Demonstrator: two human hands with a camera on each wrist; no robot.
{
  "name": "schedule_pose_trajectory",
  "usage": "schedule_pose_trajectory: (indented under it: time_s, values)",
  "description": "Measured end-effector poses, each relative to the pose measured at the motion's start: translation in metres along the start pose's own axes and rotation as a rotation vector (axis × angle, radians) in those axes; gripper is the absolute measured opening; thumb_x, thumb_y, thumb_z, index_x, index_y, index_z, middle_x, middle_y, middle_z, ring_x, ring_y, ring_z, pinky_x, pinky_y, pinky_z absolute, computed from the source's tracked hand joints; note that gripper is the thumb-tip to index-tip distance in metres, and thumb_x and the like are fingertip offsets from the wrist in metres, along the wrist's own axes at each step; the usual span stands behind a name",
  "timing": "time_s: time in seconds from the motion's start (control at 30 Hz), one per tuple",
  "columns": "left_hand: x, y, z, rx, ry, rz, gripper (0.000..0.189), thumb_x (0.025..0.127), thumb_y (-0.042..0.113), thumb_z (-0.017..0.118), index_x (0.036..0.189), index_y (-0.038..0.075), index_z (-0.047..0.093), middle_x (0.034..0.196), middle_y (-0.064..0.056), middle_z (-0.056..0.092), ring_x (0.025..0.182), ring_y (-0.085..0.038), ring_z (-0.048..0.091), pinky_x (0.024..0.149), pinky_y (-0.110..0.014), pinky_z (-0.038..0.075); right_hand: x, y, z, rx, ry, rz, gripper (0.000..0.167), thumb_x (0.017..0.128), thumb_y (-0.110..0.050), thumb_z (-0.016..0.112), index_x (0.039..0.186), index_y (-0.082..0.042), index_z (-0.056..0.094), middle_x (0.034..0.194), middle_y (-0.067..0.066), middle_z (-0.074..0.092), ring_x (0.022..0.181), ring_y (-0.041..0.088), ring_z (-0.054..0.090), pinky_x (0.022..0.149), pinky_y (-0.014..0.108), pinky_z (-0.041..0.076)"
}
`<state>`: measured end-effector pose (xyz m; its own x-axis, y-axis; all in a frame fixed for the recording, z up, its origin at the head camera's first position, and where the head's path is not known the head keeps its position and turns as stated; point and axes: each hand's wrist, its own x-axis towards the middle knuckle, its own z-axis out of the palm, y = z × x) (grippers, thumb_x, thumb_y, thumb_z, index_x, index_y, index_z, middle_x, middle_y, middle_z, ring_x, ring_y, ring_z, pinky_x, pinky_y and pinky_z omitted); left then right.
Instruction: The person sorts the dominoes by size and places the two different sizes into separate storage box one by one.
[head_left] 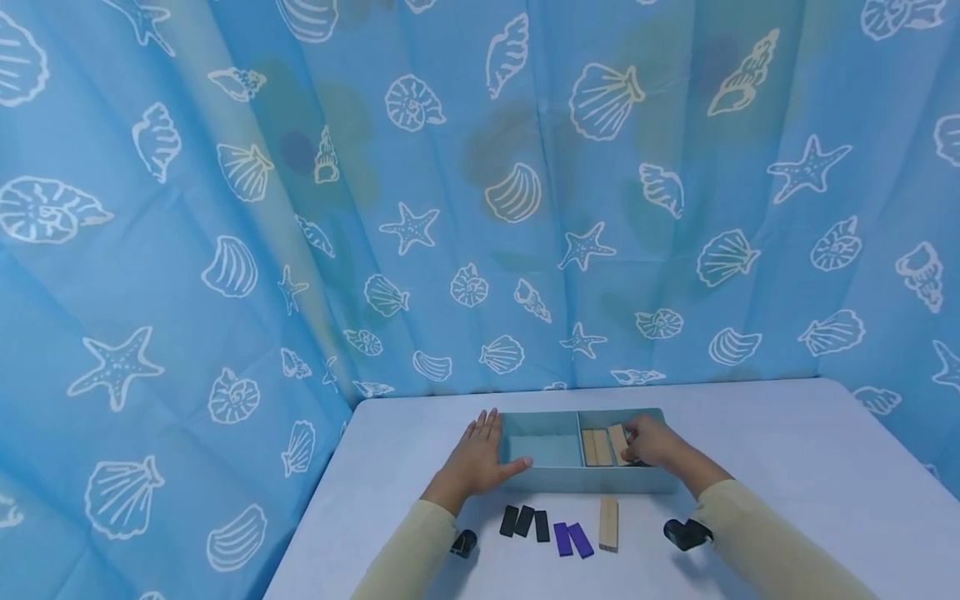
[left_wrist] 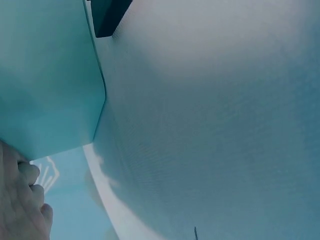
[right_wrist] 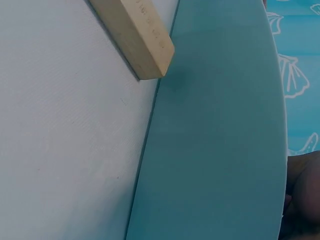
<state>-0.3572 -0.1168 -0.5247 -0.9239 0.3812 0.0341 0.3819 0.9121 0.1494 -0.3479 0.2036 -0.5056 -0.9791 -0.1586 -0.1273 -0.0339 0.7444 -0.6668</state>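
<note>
A light teal box [head_left: 592, 480] with two compartments stands on the table. My left hand [head_left: 480, 458] rests against its left end, fingers straight and thumb over the front rim; in the left wrist view its fingers [left_wrist: 31, 192] show beside the box wall [left_wrist: 50, 85]. In the right compartment my right hand [head_left: 654, 442] pinches a wooden block [head_left: 618, 442], slightly tilted. Two more wooden blocks [head_left: 597, 447] lie side by side to its left. The right wrist view shows only a bit of that hand [right_wrist: 305, 195] behind the box wall [right_wrist: 215, 130].
In front of the box lie several black blocks [head_left: 524, 522], two purple blocks [head_left: 572, 540] and one wooden block [head_left: 609, 524]. The box's left compartment [head_left: 542, 446] shows a bare floor. A blue shell-print curtain [head_left: 465, 250] hangs behind the white table [head_left: 420, 417].
</note>
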Motion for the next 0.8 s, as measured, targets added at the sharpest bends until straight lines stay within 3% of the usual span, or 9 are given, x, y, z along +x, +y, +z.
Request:
schedule_pose_trajectory:
  time_s: [0.2, 0.3, 0.4, 0.57, 0.8]
  values:
    - [0.001, 0.002, -0.001, 0.006, 0.014, -0.002, 0.103, 0.087, 0.076, 0.039, 0.155, 0.002, 0.016, 0.161, -0.011, 0.015, 0.148, -0.026, 0.006, 0.117, -0.043, 0.01, 0.005, 0.0, 0.001, -0.039, -0.01, 0.022, 0.044, 0.088, -0.002, 0.066, 0.123, 0.019, 0.052, 0.106, 0.024, 0.062, 0.101, 0.041, 0.059, 0.086, 0.053, 0.05]
    - [-0.001, 0.002, 0.002, -0.003, 0.011, -0.013, 0.104, 0.087, 0.077, 0.039, 0.155, 0.002, 0.017, 0.161, -0.011, 0.016, 0.148, -0.026, 0.007, 0.117, -0.043, 0.011, 0.004, 0.003, 0.004, -0.052, -0.008, 0.015, 0.027, 0.088, -0.002, 0.066, 0.109, 0.015, 0.06, 0.095, 0.02, 0.062, 0.09, 0.034, 0.061, 0.078, 0.048, 0.053]
    - [-0.003, 0.003, 0.006, -0.017, 0.006, -0.017, 0.104, 0.086, 0.078, 0.039, 0.155, 0.003, 0.017, 0.161, -0.01, 0.015, 0.148, -0.025, 0.007, 0.117, -0.043, 0.011, 0.003, 0.005, 0.008, -0.074, -0.011, 0.008, 0.008, 0.087, -0.001, 0.066, 0.084, 0.005, 0.061, 0.076, 0.011, 0.057, 0.07, 0.023, 0.055, 0.061, 0.037, 0.05]
    - [-0.005, 0.004, 0.008, -0.009, 0.021, -0.005, 0.103, 0.087, 0.076, 0.04, 0.155, 0.002, 0.018, 0.161, -0.011, 0.016, 0.147, -0.026, 0.007, 0.117, -0.044, 0.011, -0.001, 0.005, 0.012, -0.084, -0.008, -0.03, 0.027, 0.086, 0.003, 0.065, 0.065, -0.007, 0.051, 0.06, 0.001, 0.044, 0.056, 0.014, 0.041, 0.05, 0.026, 0.036]
    - [-0.003, 0.0, 0.001, 0.004, 0.028, 0.003, 0.103, 0.088, 0.076, 0.039, 0.154, 0.001, 0.017, 0.16, -0.013, 0.015, 0.147, -0.028, 0.008, 0.117, -0.044, 0.011, 0.004, -0.002, 0.008, -0.118, -0.04, -0.028, 0.018, 0.087, 0.002, 0.065, 0.071, -0.004, 0.06, 0.063, 0.002, 0.049, 0.06, 0.016, 0.047, 0.055, 0.029, 0.042]
